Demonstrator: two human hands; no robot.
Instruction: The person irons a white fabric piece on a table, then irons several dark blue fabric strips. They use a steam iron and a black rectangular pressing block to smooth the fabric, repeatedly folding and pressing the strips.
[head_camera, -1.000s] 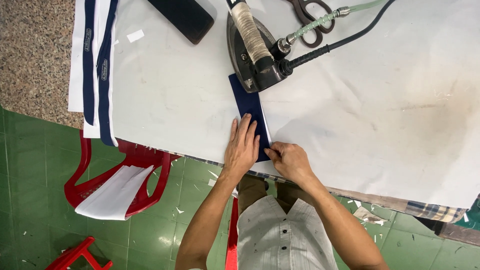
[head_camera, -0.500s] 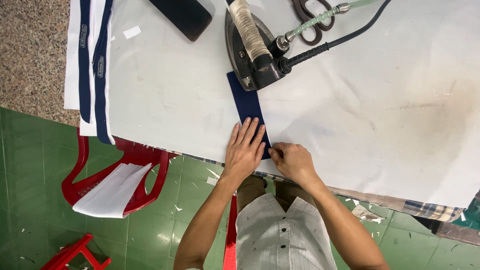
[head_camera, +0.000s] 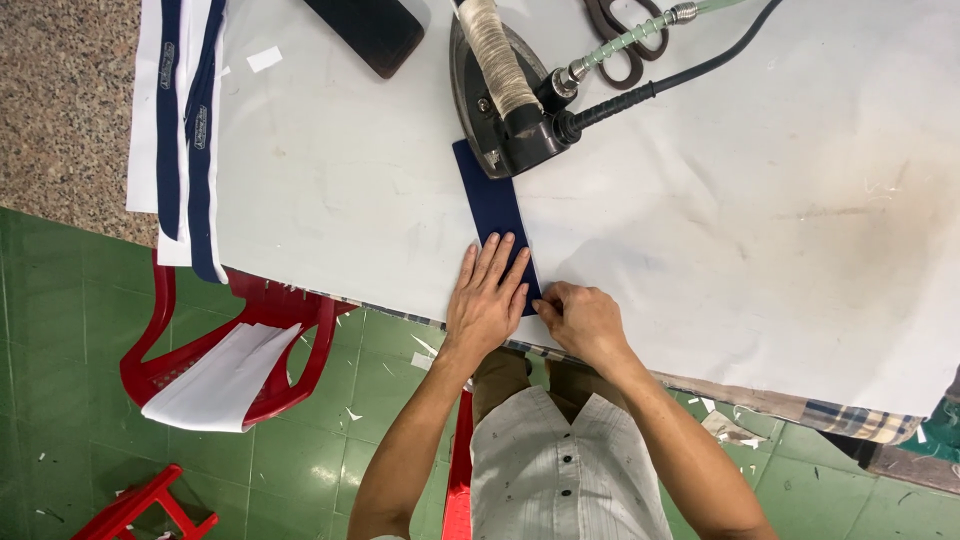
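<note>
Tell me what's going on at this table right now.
A person stands at a white-covered table, working a narrow navy fabric strip. The left hand lies flat on the strip's near end, fingers spread, while the right hand pinches its near right edge. A steam iron rests on the strip's far end. Scissors lie beyond the iron, navy and white strips hang off the table's left edge, and a red plastic chair holds white pieces.

Matt navy cloth is seen in the strip (head_camera: 495, 205), smooth stained white cloth on the table (head_camera: 700, 230), dark glossy metal in the iron (head_camera: 500, 110), and shiny red plastic in the chair (head_camera: 290, 320).
</note>
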